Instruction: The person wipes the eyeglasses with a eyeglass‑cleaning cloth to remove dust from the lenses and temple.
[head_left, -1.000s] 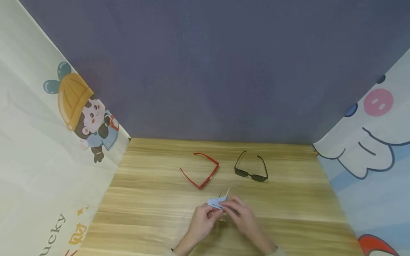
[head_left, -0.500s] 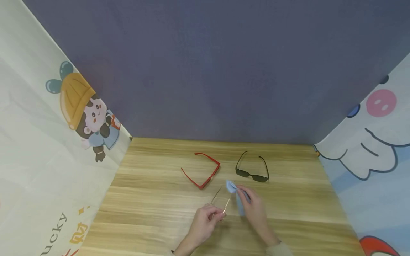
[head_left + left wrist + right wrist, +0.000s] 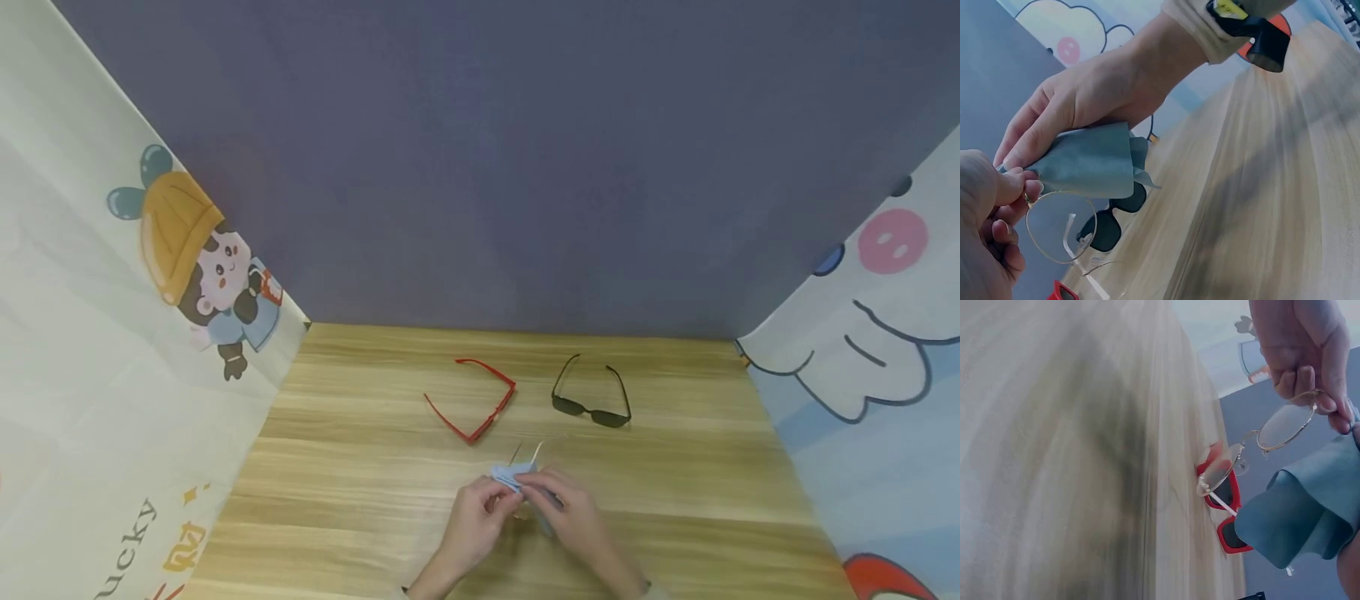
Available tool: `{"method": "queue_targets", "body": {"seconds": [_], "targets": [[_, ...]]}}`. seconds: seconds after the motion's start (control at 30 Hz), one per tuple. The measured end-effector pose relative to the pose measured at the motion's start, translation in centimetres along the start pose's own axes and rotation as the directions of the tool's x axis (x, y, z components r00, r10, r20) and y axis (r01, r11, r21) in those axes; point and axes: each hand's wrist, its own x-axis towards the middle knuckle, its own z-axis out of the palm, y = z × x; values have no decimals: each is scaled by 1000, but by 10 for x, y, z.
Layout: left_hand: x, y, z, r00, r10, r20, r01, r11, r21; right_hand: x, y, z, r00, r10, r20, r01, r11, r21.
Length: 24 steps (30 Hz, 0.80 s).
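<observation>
My left hand (image 3: 474, 512) pinches a pair of thin gold-rimmed eyeglasses (image 3: 1285, 424) at one corner of the frame, holding them above the table. Their temples point away from me in the head view. My right hand (image 3: 573, 508) grips a light blue cleaning cloth (image 3: 1088, 164), with its fingertips right beside the left fingers at the hinge end of a temple. The cloth overlaps the temples there, and its loose part hangs below the right hand. Round clear lenses show in both wrist views; the pinched corner is partly hidden by fingers and cloth.
Red-framed sunglasses (image 3: 483, 427) lie unfolded on the wooden table (image 3: 337, 467), beyond the hands to the left. Black sunglasses (image 3: 607, 418) lie unfolded farther right. A dark grey panel (image 3: 480, 167) stands behind the table, with printed cartoon curtains at both sides.
Half a second ago the right hand and cloth were out near a temple's tip; now they are back at the left fingers. The left hand keeps its hold on the eyeglasses.
</observation>
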Motion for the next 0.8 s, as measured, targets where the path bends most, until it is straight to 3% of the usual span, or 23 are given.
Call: {"method": "queue_targets", "body": {"seconds": [0.13, 0.2, 0.27, 0.33, 0.43, 0.53, 0.6, 0.67, 0.8], "targets": [[0, -1, 0, 1000, 9, 1, -9, 1000, 4, -3, -1, 3, 999, 32, -29, -32, 999, -4], [0, -1, 0, 1000, 7, 7, -7, 1000, 8, -1, 2, 4, 993, 97, -67, -96, 995, 17], [0, 0, 1, 1000, 4, 15, -4, 1000, 8, 1, 6, 3, 973, 196, -118, -192, 980, 48], [0, 0, 1, 1000, -4, 31, 4, 1000, 4, 4, 12, 2, 933, 314, -177, -300, 948, 104], [-1, 0, 2, 998, -20, 53, 20, 1000, -5, 10, 21, -2, 850, 463, -249, -429, 885, 181], [-1, 0, 2, 998, -10, 54, 10, 1000, -5, 13, 24, -5, 793, 537, -286, -500, 843, 198], [-2, 0, 2, 999, -1, 44, 1, 1000, -2, 13, 22, -5, 787, 551, -277, -518, 834, 190], [-2, -1, 3, 999, 5, 44, -5, 1000, -2, 12, 15, -4, 802, 547, -241, -514, 837, 188], [-2, -2, 2, 999, -15, 51, 15, 1000, -5, 6, 3, 2, 885, 438, -159, -414, 896, 161]]}}
